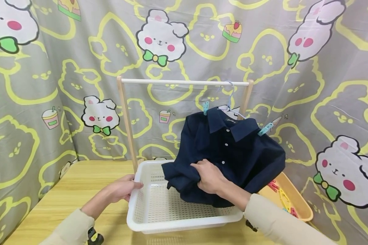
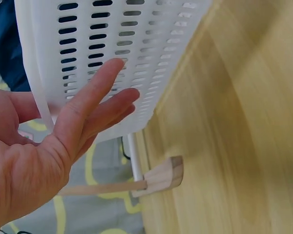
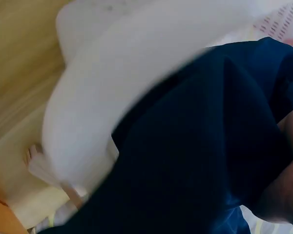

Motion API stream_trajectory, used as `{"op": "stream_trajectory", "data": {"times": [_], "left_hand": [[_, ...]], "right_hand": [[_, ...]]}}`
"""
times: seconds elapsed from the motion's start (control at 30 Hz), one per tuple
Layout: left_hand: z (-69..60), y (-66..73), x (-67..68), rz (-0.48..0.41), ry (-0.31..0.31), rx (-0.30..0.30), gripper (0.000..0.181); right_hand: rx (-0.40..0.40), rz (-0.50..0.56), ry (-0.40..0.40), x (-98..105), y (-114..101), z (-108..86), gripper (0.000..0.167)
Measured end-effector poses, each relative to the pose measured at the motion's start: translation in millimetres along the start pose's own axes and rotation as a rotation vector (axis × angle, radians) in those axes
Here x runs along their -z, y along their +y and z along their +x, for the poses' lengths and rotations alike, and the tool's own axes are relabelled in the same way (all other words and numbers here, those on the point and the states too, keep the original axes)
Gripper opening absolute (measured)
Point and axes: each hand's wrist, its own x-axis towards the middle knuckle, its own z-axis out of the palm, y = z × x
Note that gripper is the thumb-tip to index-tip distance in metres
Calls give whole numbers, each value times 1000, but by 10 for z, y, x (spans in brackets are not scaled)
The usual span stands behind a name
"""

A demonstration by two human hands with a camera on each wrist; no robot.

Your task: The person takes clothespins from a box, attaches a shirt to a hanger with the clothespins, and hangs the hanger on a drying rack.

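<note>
A navy button-up shirt (image 1: 233, 149) hangs from a pale blue hanger (image 1: 230, 98), with a light-blue clothespin (image 1: 205, 108) at one shoulder and another clothespin (image 1: 266, 129) at the other. My right hand (image 1: 211, 177) grips a fold of its lower front, and the cloth sags into a white plastic basket (image 1: 159, 226). At the basket's left side, my left hand (image 1: 122, 188) holds the rim, thumb over the top. The left wrist view shows the fingers (image 2: 95, 92) extended along the slotted outer wall. Dark cloth fills much of the right wrist view, partly hiding the right hand (image 3: 283, 187).
A wooden rack with a white rod (image 1: 184, 82) stands behind the basket on the wood-grain table (image 1: 89, 183). To the right, an orange tray (image 1: 308, 212) holds several coloured clothespins. A patterned curtain (image 1: 178, 34) closes off the back and sides.
</note>
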Motion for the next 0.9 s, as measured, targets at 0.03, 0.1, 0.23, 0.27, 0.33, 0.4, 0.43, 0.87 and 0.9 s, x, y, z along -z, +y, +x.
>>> {"op": "stream_trajectory", "data": {"times": [0.03, 0.1, 0.23, 0.27, 0.33, 0.4, 0.43, 0.87, 0.9], "left_hand": [[-14, 6, 21, 2, -6, -3, 50], [-41, 8, 66, 3, -10, -6, 48], [-106, -12, 181, 16, -1, -4, 47], [-126, -19, 213, 20, 2, -2, 48], [-171, -29, 280, 27, 12, 2, 49], [-224, -40, 354, 37, 22, 12, 50], [-254, -43, 388, 40, 25, 16, 50], [-614, -147, 791, 45, -28, 46, 55], [-639, -157, 817, 47, -28, 47, 55]], "right_hand": [[-10, 7, 15, 32, 15, 5, 45], [-33, 32, 34, 98, 48, 12, 46], [-65, 58, 73, 203, 126, 14, 49], [-68, 66, 85, 229, 146, 13, 50], [-70, 67, 112, 267, 188, 6, 53], [-68, 75, 139, 299, 228, -2, 54], [-69, 82, 153, 312, 249, -7, 55], [-123, 155, 250, 471, 460, -64, 37], [-131, 159, 250, 477, 475, -74, 35]]}}
